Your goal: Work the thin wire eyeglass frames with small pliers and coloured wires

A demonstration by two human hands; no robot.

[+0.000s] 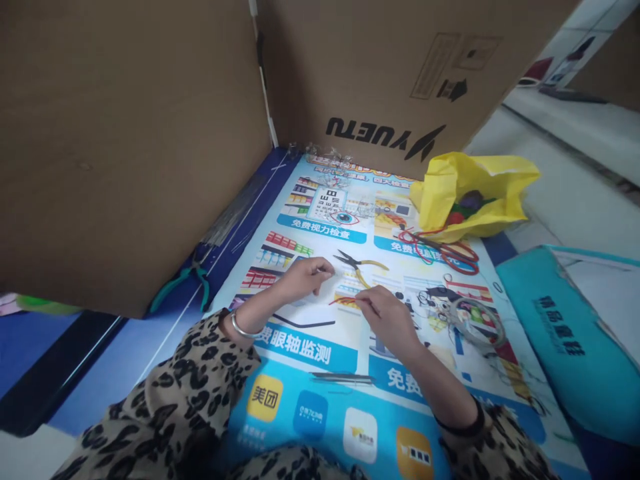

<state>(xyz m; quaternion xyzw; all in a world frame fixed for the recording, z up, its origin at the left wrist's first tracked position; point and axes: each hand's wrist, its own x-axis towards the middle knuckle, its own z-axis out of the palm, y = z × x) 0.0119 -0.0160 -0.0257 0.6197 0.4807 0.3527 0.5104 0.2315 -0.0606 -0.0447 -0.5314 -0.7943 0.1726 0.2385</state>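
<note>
My right hand (389, 319) is closed in a pinch on a short, thin red strand (343, 301), perhaps cord or coated wire; its free end points left. My left hand (309, 277) hovers to the left with its fingertips pressed together, and whatever they hold is too small to make out. Between and just beyond the hands lie pliers with yellow handles (361, 262), jaws apart. A bundle of thin straight wires (343, 378) lies on the printed poster (320, 310) nearer to me. Red-handled scissors (457, 257) rest farther right.
Tall cardboard panels (350, 73) stand at the back and left. A yellow paper bag (475, 180) with colourful contents lies at the right, above a coil of wire (477, 323). A teal box (555, 333) stands far right. Teal-handled pliers (185, 283) lie by the left panel.
</note>
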